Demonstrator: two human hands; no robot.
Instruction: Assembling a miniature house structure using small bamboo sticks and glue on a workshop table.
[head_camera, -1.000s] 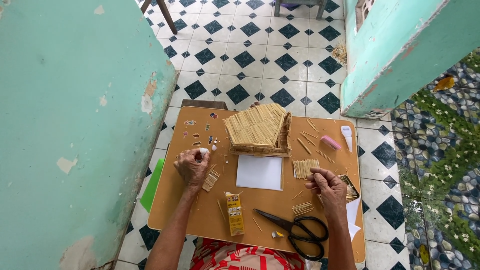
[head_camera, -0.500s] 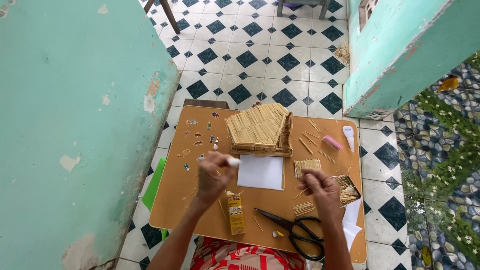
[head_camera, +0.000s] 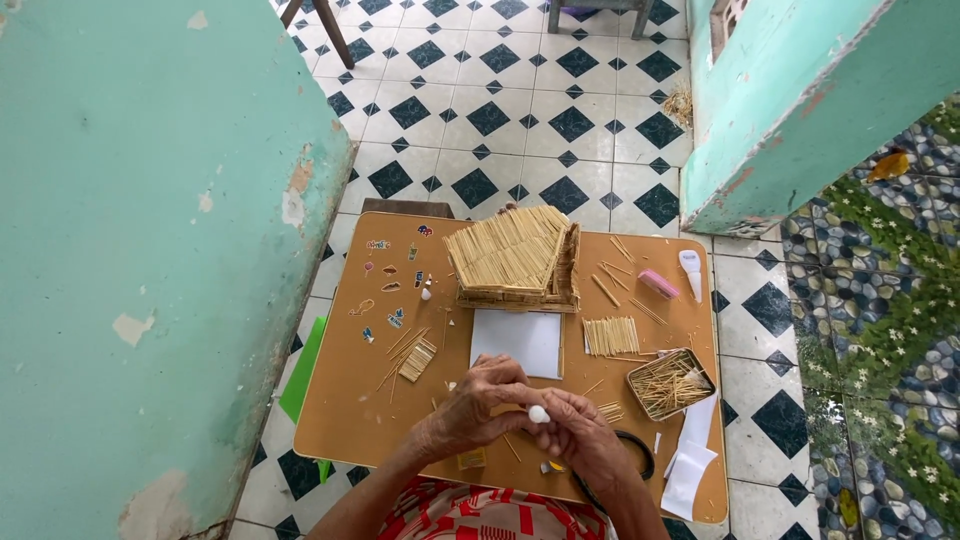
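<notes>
Only one view here, the head cam looking straight down at a small brown table (head_camera: 350, 400) on a black-and-white tiled floor.

Both hands are bunched together at the near edge of the table. The left hand (head_camera: 478, 408) is curled in, fingers closed around a small white glue bottle (head_camera: 539, 413), with the rounded white tip poking out between the two hands. The right hand (head_camera: 585, 438) sits right against it, fingers pinched narrow near that tip; whether it's actually gripping something thin I can't tell, too small to make out.

Just past the hands there's a white sheet of paper (head_camera: 518, 340), and behind that a little house made of sticks (head_camera: 515, 256) with a slanted roof. To the right of the paper is a flat row of sticks (head_camera: 610, 336), and nearer the right edge a metal tin full of sticks (head_camera: 670, 383). A smaller glued stick panel (head_camera: 417, 359) lies left of the paper. Far right corner has a pink eraser-ish block (head_camera: 658, 283) and a white tube (head_camera: 691, 273). Black scissors (head_camera: 640, 455) peek out from under the right hand.
</notes>
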